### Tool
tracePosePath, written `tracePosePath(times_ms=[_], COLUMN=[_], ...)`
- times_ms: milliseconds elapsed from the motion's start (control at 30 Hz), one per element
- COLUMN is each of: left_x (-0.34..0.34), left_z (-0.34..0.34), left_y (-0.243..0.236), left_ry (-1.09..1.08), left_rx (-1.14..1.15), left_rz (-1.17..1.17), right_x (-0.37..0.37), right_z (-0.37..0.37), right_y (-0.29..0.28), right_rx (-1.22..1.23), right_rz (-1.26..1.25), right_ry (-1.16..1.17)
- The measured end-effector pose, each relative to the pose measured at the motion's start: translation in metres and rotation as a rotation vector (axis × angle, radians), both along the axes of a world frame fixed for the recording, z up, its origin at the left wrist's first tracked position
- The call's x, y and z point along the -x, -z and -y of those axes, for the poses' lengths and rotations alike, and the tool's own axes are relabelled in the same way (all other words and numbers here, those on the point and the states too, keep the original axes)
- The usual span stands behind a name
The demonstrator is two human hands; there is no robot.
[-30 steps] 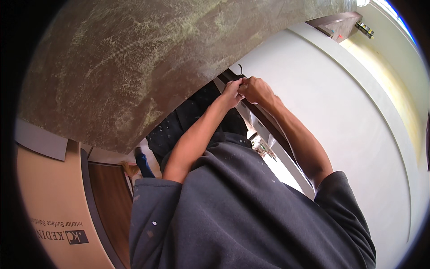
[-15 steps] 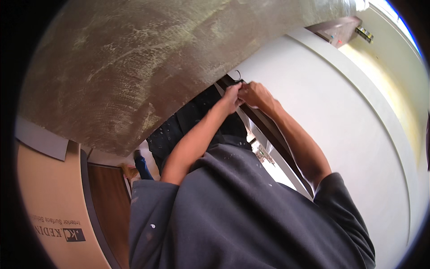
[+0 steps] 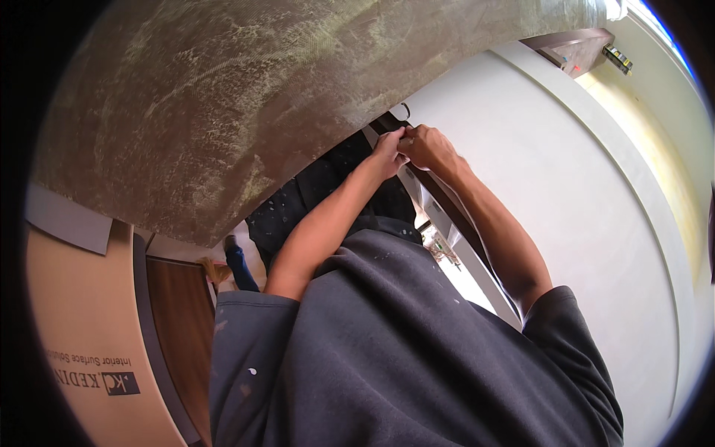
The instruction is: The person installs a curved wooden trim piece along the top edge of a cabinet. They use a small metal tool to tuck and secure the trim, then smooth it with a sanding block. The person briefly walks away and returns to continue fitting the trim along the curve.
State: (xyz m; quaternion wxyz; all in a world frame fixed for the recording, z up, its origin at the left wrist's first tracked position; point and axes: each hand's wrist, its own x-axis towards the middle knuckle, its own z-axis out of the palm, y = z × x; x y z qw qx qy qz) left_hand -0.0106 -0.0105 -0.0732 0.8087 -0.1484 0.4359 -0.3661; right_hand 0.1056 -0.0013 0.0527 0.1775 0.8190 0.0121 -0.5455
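My left hand (image 3: 388, 154) and my right hand (image 3: 433, 148) meet at the upper middle, fingers closed and pressed close together. Whatever is pinched between them is too small and hidden to make out. Just beyond the fingers, a thin dark curl (image 3: 407, 111) stands out against the white panel (image 3: 551, 179). A dark brown strip (image 3: 450, 205) follows the panel's edge, passing under my right hand and along my right forearm. Close to my left hand is the lower edge of a mottled brown-grey surface (image 3: 201, 112).
A light brown cardboard sheet (image 3: 82, 298) with dark print stands at the lower left, beside a dark wood-toned panel (image 3: 179, 320). Behind, at the left, another person's blue-clad leg (image 3: 240, 267) shows. A narrow gap with bright clutter (image 3: 443, 246) lies beside the strip.
My view has shifted slightly, and both hands, still together, appear a little higher and to the right. The dark curl now looks narrower and sits nearer the brown-grey surface.
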Motion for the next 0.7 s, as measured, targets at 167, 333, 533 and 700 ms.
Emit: tracePosePath(times_ms=[167, 333, 533, 700], left_x=[0.000, -0.003, -0.014, -0.005], left_z=[0.004, 0.010, 0.020, 0.017], left_y=[0.005, 0.015, 0.030, 0.014], left_ry=[-0.012, -0.018, 0.016, -0.020], left_rx=[0.004, -0.006, 0.019, 0.029], left_rz=[-0.024, 0.012, 0.012, -0.011], right_x=[-0.005, -0.006, -0.021, -0.017], right_z=[-0.007, 0.004, 0.024, 0.023], right_y=[0.000, 0.011, 0.031, 0.022], right_rx=[0.069, 0.044, 0.089, 0.032], right_rz=[-0.061, -0.081, -0.120, -0.099], right_ry=[0.037, 0.011, 0.013, -0.047])
